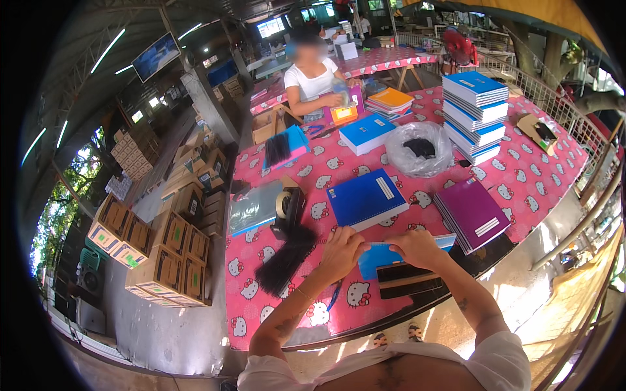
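The light-blue notebook [372, 260] seemingly lies lengthwise left to right.

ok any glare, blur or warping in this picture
Head view: fisheye warping, with the table edges bowing and the corners going black; head view: harsh sun bleaches patches of the floor at right, while the roofed left side is dimmer; head view: the bag catches pale highlights; head view: the co-worker is blurred over the head.
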The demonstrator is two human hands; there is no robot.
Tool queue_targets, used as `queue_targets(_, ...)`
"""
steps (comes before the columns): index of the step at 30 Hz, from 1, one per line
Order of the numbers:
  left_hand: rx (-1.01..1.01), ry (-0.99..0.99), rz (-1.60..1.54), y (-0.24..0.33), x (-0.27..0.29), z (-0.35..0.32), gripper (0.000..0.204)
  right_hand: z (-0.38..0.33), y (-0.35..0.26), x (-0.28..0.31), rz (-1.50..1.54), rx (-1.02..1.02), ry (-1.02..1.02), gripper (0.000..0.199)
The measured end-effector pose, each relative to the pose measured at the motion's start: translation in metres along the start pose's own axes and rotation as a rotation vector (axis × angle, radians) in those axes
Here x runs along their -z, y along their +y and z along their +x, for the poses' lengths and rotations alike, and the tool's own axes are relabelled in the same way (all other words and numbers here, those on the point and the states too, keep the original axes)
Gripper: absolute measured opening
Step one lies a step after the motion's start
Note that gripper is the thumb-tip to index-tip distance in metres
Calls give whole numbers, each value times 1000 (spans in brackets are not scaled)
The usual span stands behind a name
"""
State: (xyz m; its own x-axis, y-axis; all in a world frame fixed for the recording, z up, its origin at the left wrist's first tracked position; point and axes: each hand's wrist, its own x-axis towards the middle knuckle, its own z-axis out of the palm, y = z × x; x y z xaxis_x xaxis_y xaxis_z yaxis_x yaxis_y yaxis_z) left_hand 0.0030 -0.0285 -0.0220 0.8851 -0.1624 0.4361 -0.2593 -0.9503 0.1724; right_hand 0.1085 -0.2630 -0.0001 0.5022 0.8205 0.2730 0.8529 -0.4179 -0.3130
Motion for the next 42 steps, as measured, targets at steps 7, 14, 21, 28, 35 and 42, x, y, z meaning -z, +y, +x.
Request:
queue_targets(7,255,103,179,58,-56,-33,83,0,-5,2,-64,-32,-23,19)
queue_targets(14,229,112,358,29,-48,-8,91,-4,-8,0,-77,-66,-45,20)
queue_targets(21,216,222,250,23,-41,12,86,2,1,-2,-23,-66,-4,22)
queue_targets(28,182,166,234,33,-52,-4,83,4,5,-8,10,-37,-28,22)
queue_targets(35,153,159,164,64,-81,-44,75,4,4,-12,62,29,43,21)
queue_targets(42,136,49,190,87,-99,-59,80,-1,12,-14,-1,27,54,32)
